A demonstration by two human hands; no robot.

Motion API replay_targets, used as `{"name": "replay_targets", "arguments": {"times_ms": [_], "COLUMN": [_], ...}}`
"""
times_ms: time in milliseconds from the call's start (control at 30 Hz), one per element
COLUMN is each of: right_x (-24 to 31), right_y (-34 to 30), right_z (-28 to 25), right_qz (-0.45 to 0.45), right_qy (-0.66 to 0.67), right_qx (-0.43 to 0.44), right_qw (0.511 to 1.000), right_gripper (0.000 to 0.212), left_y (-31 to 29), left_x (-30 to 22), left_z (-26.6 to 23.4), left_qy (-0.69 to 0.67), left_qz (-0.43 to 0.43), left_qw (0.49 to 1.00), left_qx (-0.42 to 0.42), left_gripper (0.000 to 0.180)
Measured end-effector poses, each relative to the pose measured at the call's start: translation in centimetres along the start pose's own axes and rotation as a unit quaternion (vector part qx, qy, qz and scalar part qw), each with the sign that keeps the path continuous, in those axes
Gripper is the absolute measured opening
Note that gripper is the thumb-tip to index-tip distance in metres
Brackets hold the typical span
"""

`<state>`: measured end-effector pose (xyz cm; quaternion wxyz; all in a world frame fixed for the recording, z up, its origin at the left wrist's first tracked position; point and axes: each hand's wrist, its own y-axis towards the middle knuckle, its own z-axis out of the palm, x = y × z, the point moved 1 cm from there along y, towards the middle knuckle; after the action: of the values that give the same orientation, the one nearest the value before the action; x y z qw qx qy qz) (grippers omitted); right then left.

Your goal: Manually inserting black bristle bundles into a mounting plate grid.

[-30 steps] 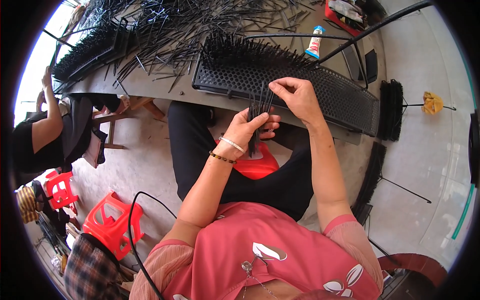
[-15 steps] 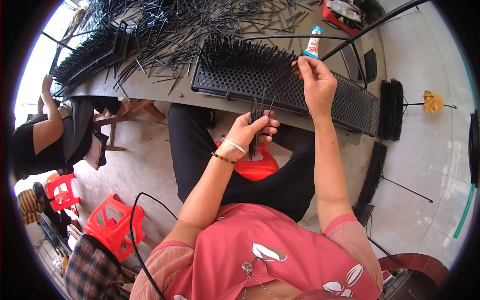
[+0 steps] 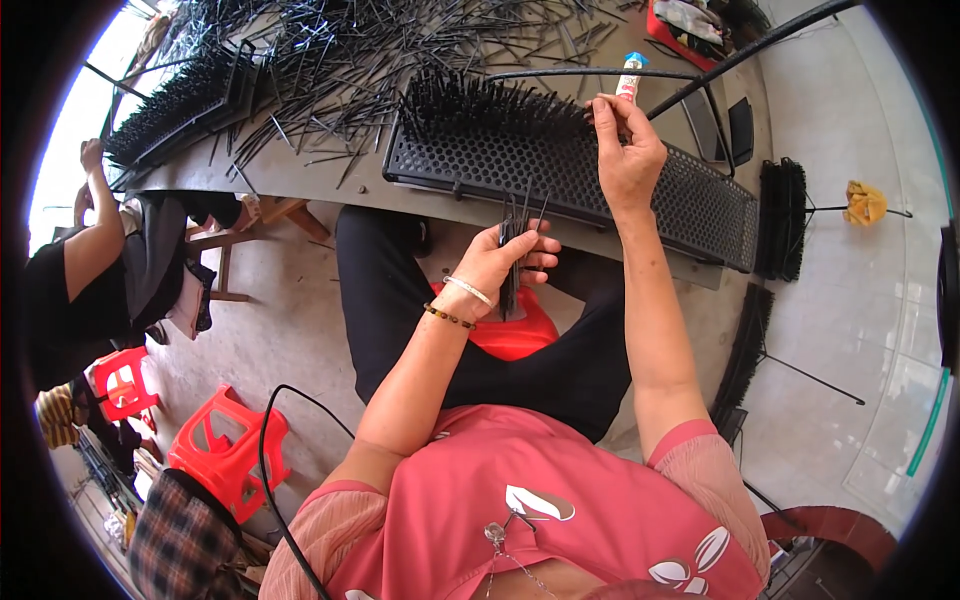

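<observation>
- Although down at the bundle a second ago, now up over the perforated panel (image 3: 520, 172): right hand (image 3: 633, 165), fingertips at the right end of the bristles (image 3: 480, 108).
- Right grip: thumb and finger pinched together, practically no gap; can't tell if a strip sits between.
- Left grip: left hand (image 3: 505, 253) closed on a bundle of black strips (image 3: 508, 292), roughly upright, just off the table's near edge. Hardly shifted.
- Judged meaning: work spot moved from bundle to the boundary between bristled and bare holes. Many bare holes left toward the right; several strips left in hand.
- Panel location: along the table's near edge, slanting toward the near right corner; bristles on the left part, far side.
- On the table (image 3: 300, 178): loose strips (image 3: 330, 45) heaped toward the far edge; snack packet (image 3: 633, 66) partly hidden behind right fingers; dark flat item (image 3: 741, 130) near the right edge; red tray (image 3: 666, 36) at the far right corner.
- Near the table's left edge: second bristled panel (image 3: 190, 112), co-worker's hand (image 3: 92, 154) beside it.
- Room: pale floor (image 3: 300, 320), red stool (image 3: 225, 450) at left, black brush-like piece (image 3: 782, 222) past the table's right edge, yellow-orange item (image 3: 865, 205) on a thin rod.
</observation>
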<state>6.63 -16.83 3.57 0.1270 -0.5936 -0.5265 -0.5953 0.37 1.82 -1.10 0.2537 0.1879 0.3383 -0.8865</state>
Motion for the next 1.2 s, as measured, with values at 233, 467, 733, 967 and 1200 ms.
{"name": "replay_targets", "arguments": {"times_ms": [233, 467, 733, 967, 1200], "right_x": [0.25, -0.34, -0.12, -0.50, -0.38], "right_y": [-0.05, 0.48, -0.01, 0.05, -0.04], "right_z": [-0.16, -0.04, 0.15, 0.22, 0.38], "right_qz": [-0.072, -0.085, -0.098, -0.113, -0.133], "right_qy": [-0.047, -0.017, -0.049, -0.058, -0.067], "right_qx": [0.024, 0.045, 0.032, 0.021, 0.026], "right_qw": [0.996, 0.995, 0.993, 0.992, 0.988], "right_gripper": [0.013, 0.014, 0.014, 0.014, 0.014], "left_y": [-0.01, 0.05, -0.02, 0.03, -0.06], "left_x": [-0.11, 0.21, 0.03, 0.20, -0.04], "left_z": [0.06, -0.02, 0.27, 0.25, 0.42], "left_qy": [0.002, 0.000, 0.004, 0.000, -0.001], "left_qz": [0.001, 0.004, 0.003, -0.001, 0.000], "left_qw": [1.000, 1.000, 1.000, 1.000, 1.000], "left_qx": [-0.010, -0.016, -0.001, 0.000, -0.012], "left_gripper": [0.026, 0.027, 0.027, 0.027, 0.026]}}
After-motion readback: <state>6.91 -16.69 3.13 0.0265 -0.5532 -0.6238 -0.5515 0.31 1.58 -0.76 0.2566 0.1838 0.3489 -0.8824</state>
